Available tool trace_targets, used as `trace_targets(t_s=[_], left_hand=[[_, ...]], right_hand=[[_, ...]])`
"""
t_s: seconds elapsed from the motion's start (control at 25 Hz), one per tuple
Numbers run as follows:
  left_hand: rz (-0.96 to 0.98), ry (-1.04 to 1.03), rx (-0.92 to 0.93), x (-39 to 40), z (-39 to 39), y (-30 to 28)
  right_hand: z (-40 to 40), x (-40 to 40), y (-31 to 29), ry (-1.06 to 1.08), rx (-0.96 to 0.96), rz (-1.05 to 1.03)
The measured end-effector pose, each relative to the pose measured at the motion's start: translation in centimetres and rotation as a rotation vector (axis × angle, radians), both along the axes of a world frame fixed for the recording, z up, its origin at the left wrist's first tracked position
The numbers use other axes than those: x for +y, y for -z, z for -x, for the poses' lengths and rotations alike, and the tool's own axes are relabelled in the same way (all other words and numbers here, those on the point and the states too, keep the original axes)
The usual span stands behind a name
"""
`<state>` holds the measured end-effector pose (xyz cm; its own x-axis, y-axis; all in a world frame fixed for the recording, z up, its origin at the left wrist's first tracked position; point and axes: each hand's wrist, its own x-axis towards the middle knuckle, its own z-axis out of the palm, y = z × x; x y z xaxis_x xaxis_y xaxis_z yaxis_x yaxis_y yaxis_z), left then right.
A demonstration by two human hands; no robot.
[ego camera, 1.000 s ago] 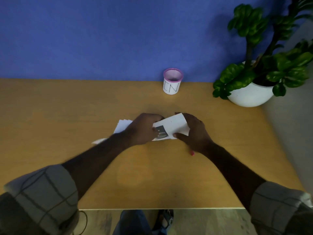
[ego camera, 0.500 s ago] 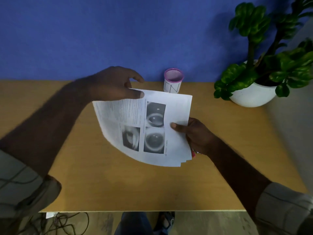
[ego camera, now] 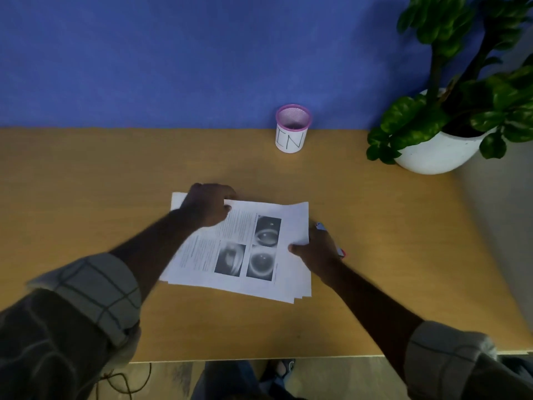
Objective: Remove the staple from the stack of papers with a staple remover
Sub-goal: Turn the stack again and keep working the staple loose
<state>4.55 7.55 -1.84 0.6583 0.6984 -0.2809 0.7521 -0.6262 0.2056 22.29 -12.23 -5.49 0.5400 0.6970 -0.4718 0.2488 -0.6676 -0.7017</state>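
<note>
On the wooden desk, near its middle, the stack of papers lay flat, its sheets slightly fanned at the near right corner and its top page showing printed text beside three grey photographs. The left hand rested on the far left corner of the stack, fingers curled and pinching the top sheet's far edge, which lifted a little there. The right hand gripped the right edge of the stack, thumb on top of the page and the other fingers underneath. Behind that hand, a small object with a pale tip and a red end poked out; it looked to be tucked in the same hand, but whether it was the staple remover could not be told. No staple could be made out on the pages. Farther back, a pink-rimmed mesh cup marked "IN" stood against the blue wall, and a potted plant in a white pot sat at the far right corner.
</note>
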Motion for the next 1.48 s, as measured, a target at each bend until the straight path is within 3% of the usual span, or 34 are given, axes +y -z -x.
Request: trace_targets(t_s=[0.08, 0.16, 0.28, 0.44, 0.68, 0.76, 0.92, 1.0, 1.12, 1.32, 1.48], left_hand=[[-0.089, -0.015, -0.028, -1.1, 0.1, 1.8], [-0.152, -0.077, -0.159, -2.6, -0.3, 2.9], [-0.152, -0.132, -0.394, -6.9, -2.4, 4.9], [-0.107, -0.103, -0.300, -11.6, -4.8, 8.4], [-0.176, 0.015, -0.220, -11.3, -3.7, 10.5], [-0.190, 0.050, -0.215, -11.2, -3.4, 10.4], [-0.195, 0.080, -0.218, -11.3, -3.0, 10.5], [-0.206, 0.077, -0.219, -11.4, -3.1, 10.5], [-0.202, 0.069, -0.217, -11.3, -3.2, 10.6], [-0.213, 0.063, -0.230, -11.4, -3.1, 10.8], [-0.220, 0.062, -0.240, -11.4, -3.2, 11.0]], right_hand=[[-0.3, -0.2, -0.5, -0.132, -0.290, 0.047], [-1.5, -0.4, -1.2, -0.121, -0.502, -0.004], [-4.1, -0.6, -1.3, -0.050, -0.621, -0.013], [-4.5, -0.8, 0.0, -0.180, -0.587, 0.116], [-4.0, -1.3, 1.2, -0.183, -0.585, 0.053], [-4.2, -1.1, 0.9, -0.111, -0.468, -0.025], [-4.2, 0.0, 0.1, 0.073, -0.025, -0.139], [-4.2, 0.4, 0.1, -0.001, -0.003, -0.133], [-3.8, 0.5, 0.3, -0.253, -0.215, -0.137], [-2.9, 1.1, 0.6, -0.621, -0.748, -0.178], [-2.9, 1.5, 1.1, -0.739, -0.912, -0.146]])
